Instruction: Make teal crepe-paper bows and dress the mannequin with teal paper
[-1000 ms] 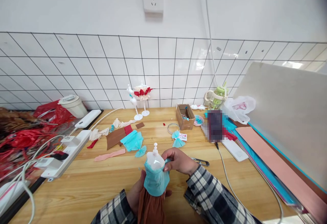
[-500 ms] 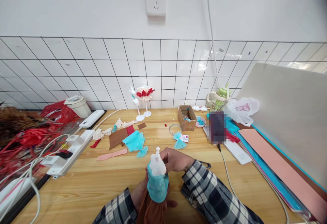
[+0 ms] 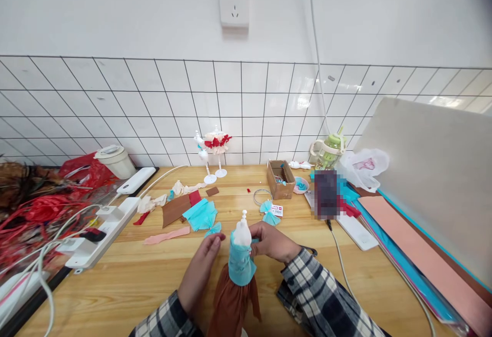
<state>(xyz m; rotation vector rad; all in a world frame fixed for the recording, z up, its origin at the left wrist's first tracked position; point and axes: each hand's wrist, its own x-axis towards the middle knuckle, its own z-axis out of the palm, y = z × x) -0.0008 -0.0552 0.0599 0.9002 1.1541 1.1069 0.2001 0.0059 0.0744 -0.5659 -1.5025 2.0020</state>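
Head-worn view, facing tiled wall (image 3: pixel 253 106), angled down over table (image 3: pixel 134 280), edges perhaps stretched

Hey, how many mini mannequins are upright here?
3: a turquoise-wrapped mannequin at the right hand; a red-trimmed mannequin near the wall; and a slimmer mannequin just left of that one. More could be hidden.

No wording, brand or number readable. White tag (image 3: pixel 277 211) just beside turquoise bow (image 3: pixel 270 215): dark red band along top, barcode-like dark marks below, too small to read. White plastic bag (image 3: pixel 352 166) at right: pink print (image 3: pixel 368 161), illegible among folds. Dark object (image 3: pixel 326 193) near bag: pixelated, surface unreadable.
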